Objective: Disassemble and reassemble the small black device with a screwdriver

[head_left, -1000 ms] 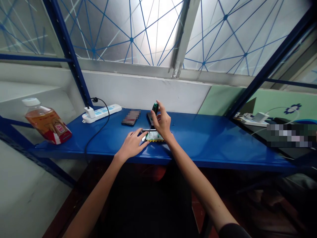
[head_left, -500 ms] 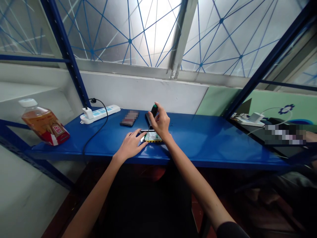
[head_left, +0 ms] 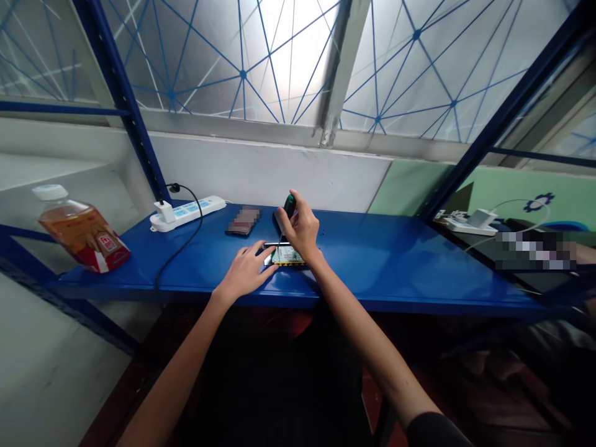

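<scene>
A green circuit board [head_left: 287,254] with a yellow-and-black front edge lies flat near the front of the blue table. My left hand [head_left: 249,267] steadies its left end, thumb along the near edge and fingers spread over the far side. My right hand [head_left: 303,228] is closed around a screwdriver [head_left: 289,205] with a black and green handle. The screwdriver stands nearly upright, its thin shaft pointing down to the board's left part. Where exactly the tip meets the board is too small to make out. My right wrist hides the board's right end.
Behind the board lie a phone-like slab [head_left: 243,221] and a dark object [head_left: 278,217] partly hidden by my right hand. Tiny dark bits [head_left: 323,233] lie to the right. A power strip [head_left: 189,213] with a cable and a drink bottle [head_left: 84,230] stand left. Another person's hand [head_left: 585,256] is far right.
</scene>
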Demonstrator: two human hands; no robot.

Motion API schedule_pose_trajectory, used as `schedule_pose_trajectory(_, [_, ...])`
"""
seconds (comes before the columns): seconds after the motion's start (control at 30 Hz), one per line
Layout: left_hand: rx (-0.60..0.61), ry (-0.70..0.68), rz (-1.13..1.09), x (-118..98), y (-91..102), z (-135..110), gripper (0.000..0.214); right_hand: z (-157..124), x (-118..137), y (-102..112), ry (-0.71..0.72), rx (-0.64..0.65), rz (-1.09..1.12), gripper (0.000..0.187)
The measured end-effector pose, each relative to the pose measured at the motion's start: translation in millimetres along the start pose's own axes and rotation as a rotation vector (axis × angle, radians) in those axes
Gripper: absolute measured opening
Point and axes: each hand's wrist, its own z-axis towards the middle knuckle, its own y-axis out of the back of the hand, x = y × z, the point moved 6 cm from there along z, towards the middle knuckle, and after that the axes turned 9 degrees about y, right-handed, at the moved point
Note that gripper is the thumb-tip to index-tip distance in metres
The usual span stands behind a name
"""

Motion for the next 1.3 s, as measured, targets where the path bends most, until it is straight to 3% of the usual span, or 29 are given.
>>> schedule_pose_trajectory(0.37, [-0.005,-0.001,0.019,0.3,-0.6,-0.3,0.048,1.5,-0.2,-1.6,-0.001,0.049,0.005,0.055])
schedule_pose_trajectory(0.63, [0.007,0.017,0.03,-1.5,1.7,-0.5,0.048,0.9,2.2,0.6,0.041,-0.009,-0.014,0.053])
schedule_pose_trajectory(1.3, [0.005,0.009,0.035,-2.1,2.3,-1.0,0.048,0.1,1.1,-1.6,0.036,-0.007,-0.005,0.057])
